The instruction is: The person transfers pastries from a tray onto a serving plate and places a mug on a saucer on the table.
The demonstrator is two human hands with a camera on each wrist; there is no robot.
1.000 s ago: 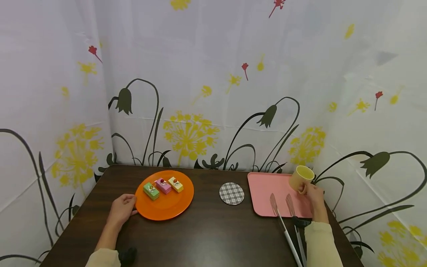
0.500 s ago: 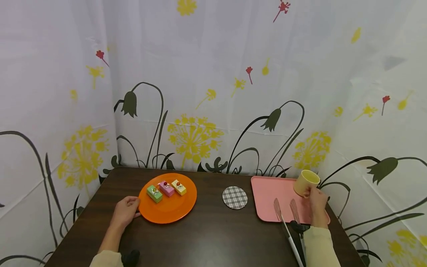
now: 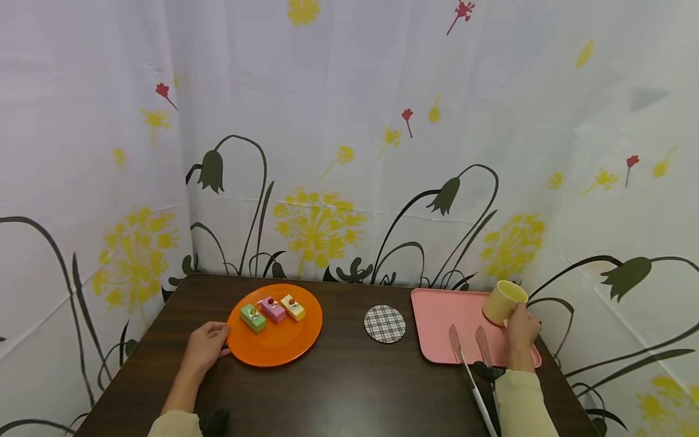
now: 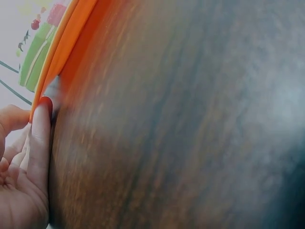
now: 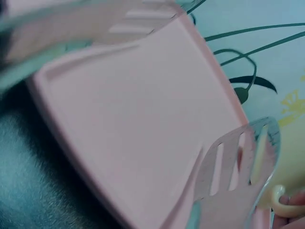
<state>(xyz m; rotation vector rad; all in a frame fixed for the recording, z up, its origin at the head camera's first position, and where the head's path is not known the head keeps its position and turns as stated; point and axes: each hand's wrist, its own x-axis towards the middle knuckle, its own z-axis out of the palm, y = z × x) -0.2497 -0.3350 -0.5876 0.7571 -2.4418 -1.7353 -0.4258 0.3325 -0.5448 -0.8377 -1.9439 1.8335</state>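
Observation:
My left hand pinches the left rim of an orange plate. The left wrist view has the thumb over the rim and a finger under it. Three small toy cakes sit on the plate: green, pink and yellow. On the right, my right hand holds a yellow mug by its handle, over the far right part of a pink tray. The mug leans to the right; whether its base touches the tray I cannot tell.
Two slotted turners lie with their heads over the tray's front edge, partly behind the right sleeve. A round checked coaster lies between plate and tray. Flower-printed curtain hangs behind the dark wooden table.
The head view shifted slightly. My right hand and the mug have moved a little to the right, and the mug now leans more. The left hand stays at the plate's rim.

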